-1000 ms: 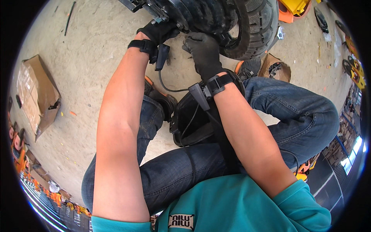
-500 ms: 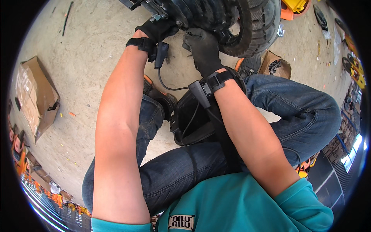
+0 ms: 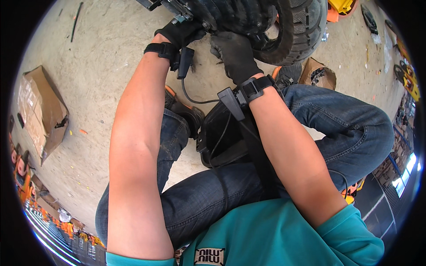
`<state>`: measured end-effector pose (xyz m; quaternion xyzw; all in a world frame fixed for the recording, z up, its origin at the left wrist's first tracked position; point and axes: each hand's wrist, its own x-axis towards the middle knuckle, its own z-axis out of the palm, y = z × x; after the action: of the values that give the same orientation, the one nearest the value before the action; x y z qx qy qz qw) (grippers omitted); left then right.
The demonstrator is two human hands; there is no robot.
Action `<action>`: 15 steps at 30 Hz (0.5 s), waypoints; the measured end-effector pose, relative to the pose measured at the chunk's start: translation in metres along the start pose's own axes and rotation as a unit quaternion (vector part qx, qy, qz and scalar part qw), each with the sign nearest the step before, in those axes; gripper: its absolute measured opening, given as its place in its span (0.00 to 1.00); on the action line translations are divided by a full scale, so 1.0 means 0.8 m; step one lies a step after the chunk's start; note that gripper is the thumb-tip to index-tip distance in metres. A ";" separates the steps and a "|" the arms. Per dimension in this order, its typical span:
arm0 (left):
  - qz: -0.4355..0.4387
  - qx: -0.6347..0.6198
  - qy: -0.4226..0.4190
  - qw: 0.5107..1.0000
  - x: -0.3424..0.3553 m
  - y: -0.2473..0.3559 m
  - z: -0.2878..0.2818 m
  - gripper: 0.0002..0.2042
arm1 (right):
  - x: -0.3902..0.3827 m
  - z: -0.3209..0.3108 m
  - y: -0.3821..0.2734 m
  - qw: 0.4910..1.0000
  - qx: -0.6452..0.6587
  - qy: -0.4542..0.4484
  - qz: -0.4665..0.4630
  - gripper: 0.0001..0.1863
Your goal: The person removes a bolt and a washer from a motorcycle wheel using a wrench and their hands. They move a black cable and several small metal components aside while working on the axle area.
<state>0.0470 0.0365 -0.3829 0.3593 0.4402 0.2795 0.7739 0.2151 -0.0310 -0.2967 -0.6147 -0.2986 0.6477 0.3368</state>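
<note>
At the top of the view hangs a dark, wheeled machine part [image 3: 222, 17] with a chunky tyre [image 3: 298, 33] on its right side. My left hand [image 3: 181, 33], in a black glove, is pressed up under its lower left edge beside a metal bolt [image 3: 179, 19]. The left fingers are bent, and whatever they grip is hidden. Just right of it, my right hand [image 3: 236, 54], also gloved in black, is curled closed against the underside. What lies inside the right fingers cannot be made out. Both wrists carry black straps with small cabled boxes.
A black bag-like container [image 3: 222, 137] lies between my legs. An opened cardboard box [image 3: 43, 113] rests on the concrete floor at left, and a smaller carton [image 3: 318, 74] stands right of my shoe. Yellow and orange parts [image 3: 341, 8] sit at top right.
My right wrist has turned and shifted slightly right, its hand still closed at the underside. The tyre appears a little farther right. My left hand has barely moved.
</note>
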 end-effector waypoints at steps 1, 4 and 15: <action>-0.003 -0.025 -0.006 1.000 0.000 0.000 -0.002 0.04 | -0.002 0.001 -0.002 1.000 0.003 0.004 0.003 0.11; 0.010 0.066 -0.035 0.997 0.001 0.001 -0.007 0.11 | -0.005 0.004 -0.004 0.999 0.034 0.021 0.014 0.12; 0.194 0.404 -0.002 0.894 -0.011 0.012 -0.003 0.06 | -0.001 0.006 0.013 0.935 0.339 0.029 0.099 0.10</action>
<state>0.0395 0.0362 -0.3719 0.7198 0.4354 0.2212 0.4934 0.2097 -0.0374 -0.3041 -0.5096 0.0109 0.7222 0.4675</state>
